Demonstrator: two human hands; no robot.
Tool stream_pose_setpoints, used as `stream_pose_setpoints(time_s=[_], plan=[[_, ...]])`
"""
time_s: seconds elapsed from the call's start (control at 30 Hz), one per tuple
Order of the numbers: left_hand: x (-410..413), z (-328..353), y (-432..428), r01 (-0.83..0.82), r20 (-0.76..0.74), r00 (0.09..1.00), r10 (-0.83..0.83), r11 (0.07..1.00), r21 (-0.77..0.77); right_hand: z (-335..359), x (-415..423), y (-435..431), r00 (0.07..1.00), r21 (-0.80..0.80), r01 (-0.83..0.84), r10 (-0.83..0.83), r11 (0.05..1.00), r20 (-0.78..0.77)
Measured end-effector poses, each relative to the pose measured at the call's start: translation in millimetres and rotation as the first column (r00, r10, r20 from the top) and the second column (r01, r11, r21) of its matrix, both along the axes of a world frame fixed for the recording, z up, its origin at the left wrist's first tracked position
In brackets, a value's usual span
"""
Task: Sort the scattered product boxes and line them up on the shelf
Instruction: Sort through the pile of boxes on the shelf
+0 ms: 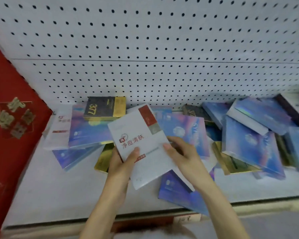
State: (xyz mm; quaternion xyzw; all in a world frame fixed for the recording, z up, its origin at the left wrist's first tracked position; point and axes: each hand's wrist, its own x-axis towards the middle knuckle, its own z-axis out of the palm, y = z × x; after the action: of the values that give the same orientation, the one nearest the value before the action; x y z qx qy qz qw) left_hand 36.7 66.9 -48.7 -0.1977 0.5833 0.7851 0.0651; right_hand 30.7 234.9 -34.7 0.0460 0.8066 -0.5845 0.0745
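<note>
1. Holding the white box (141,144) from both sides, the left hand (123,163) is gripping its near left corner with the thumb on top. The right hand (181,156) is curling its fingers round the right edge.
2. That white box is sitting up in the air, tilted, just above the pile in the middle of the shelf (41,187).
3. Under and around it, blue shiny boxes (90,130) are lying every which way. A black and gold box (104,107) is resting on top of them by the holey back wall (145,49).
4. A second white box (59,128) is lying flat at the left, near a big red box (10,118). I think the held one is going there.
5. One blue box (173,188) is sticking out over the front edge of the shelf. An arm brushing it could be knocking it off.
6. The pile is looking wobbly, so pulling boxes from below could be making the black and gold box slide.
</note>
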Motion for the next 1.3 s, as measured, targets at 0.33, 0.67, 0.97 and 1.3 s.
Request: stream_pose_setpoints(time_s=[0.33, 0.67, 0.97, 1.3], plan=[[27, -13, -70, -0.073, 0.038, 0.996, 0.075, 0.996, -0.048, -14, -124, 78, 0.944, 0.841, -0.329, 0.167, 0.430, 0.284], [37, -26, -72, 0.045, 0.074, 0.996, -0.039, 0.996, -0.080, -21, -50, 52, 0.989, 0.818, -0.079, -0.059, 0.569, 0.136], [63, -14, -41, 0.006, -0.024, 1.000, -0.010, 0.981, -0.196, 5, 15, 77, 0.963, 0.449, 0.271, -0.247, 0.851, -0.113], [139, 4, 137, 0.159, -0.186, 0.955, -0.233, 0.926, -0.343, 47, 184, 267, 0.969, 0.278, 0.241, -0.215, 0.930, -0.120]])
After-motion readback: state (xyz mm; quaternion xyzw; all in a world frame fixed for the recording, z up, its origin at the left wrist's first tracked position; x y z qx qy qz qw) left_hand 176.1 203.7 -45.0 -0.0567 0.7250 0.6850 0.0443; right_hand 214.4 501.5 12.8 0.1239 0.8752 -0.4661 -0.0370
